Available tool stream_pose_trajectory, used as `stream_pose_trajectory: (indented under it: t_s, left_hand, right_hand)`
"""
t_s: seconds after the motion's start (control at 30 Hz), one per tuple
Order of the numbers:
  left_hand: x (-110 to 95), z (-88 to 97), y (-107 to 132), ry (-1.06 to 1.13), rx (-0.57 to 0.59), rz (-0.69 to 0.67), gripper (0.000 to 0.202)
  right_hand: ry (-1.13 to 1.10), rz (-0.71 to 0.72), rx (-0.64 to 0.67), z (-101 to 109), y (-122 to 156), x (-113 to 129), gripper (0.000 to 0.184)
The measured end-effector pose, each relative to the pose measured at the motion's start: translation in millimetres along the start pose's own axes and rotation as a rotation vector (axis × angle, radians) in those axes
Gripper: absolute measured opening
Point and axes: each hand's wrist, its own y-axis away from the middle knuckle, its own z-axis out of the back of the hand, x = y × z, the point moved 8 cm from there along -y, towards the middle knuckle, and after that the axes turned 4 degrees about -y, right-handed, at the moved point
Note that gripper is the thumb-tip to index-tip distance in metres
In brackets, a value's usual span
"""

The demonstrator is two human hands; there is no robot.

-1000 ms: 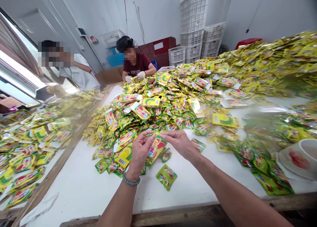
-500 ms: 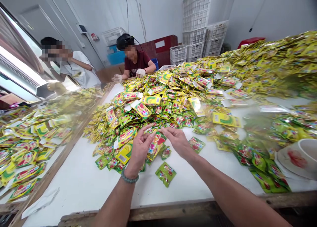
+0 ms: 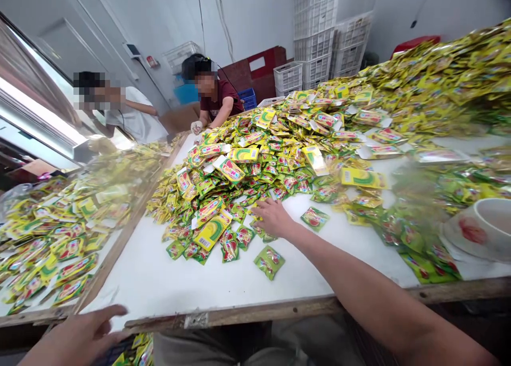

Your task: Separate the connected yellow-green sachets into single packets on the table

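Observation:
My left hand point(image 3: 85, 331), slightly blurred, is at the table's front edge on the lower left. Its thumb and fingers are apart with nothing between them. My right hand point(image 3: 273, 218) reaches to the near side of a heap of small green and yellow sachets point(image 3: 275, 166), fingers stretched out over them. Just in front of it lies a single green sachet point(image 3: 270, 262) on the white tabletop point(image 3: 175, 289). A yellow box point(image 3: 213, 230) rests flat at the heap's left front, and another green sachet point(image 3: 314, 218) lies to the right of my hand.
Yellow packs point(image 3: 138, 350) show below the table edge. A wooden strip point(image 3: 128, 233) divides off more boxes at left. A white floral cup point(image 3: 479, 230) stands at right. Two people point(image 3: 219, 102) are across the table; white crates point(image 3: 315, 30) are stacked behind.
The box held between both hands is no longer in them. My left hand has moved down and left to the table edge. My right hand has opened over the sachets.

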Motion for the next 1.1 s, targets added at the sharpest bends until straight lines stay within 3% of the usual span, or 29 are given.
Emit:
stream_pose_trajectory:
  t_s: [0.07,0.2,0.27,0.37,0.47,0.6,0.7,0.77,0.83,1.0,1.1]
  left_hand:
    - [-58,2.7,-12,0.081,-0.042,-0.069,0.039]
    - [-218,22.1,-55,0.227,-0.218,-0.387,0.035]
    - [-284,22.5,-75,0.201,-0.301,-0.584,0.039]
    - [-340,4.0,-102,0.129,-0.313,-0.766,0.050]
    - [-350,-12.8,-128,0.230,-0.287,-0.730,0.039]
    - [-322,-16.1,-151,0.701,-0.312,-0.487,0.018]
    - [-300,-28.6,-160,1.214,-0.184,-0.256,0.027]
    - [-297,-36.1,-160,1.482,-0.076,-0.170,0.040]
    - [-297,-38.3,-157,1.659,0.003,-0.126,0.045]
    - [-294,-35.6,-150,1.869,0.086,-0.058,0.038]
    - [-293,-32.8,-151,1.850,0.111,-0.109,0.026]
  right_hand:
    - [0.025,0.001,0.006,4,3,-4,0.035]
    - [-0.001,-0.204,-0.046,18,9,-36,0.041]
    - [-0.041,-0.300,-0.094,25,13,-54,0.036]
    - [-0.071,-0.348,-0.144,33,17,-71,0.027]
    - [-0.094,-0.355,-0.176,36,18,-80,0.020]
    - [-0.284,-0.386,-0.303,44,17,-89,0.011]
    - [-0.744,-0.419,-0.403,43,18,-92,0.019]
    - [-1.082,-0.383,-0.368,34,17,-80,0.031]
    - [-1.263,-0.340,-0.313,26,16,-64,0.038]
    - [-1.057,-0.307,-0.375,25,19,-48,0.037]
    - [-0.971,-0.254,-0.302,24,18,-41,0.033]
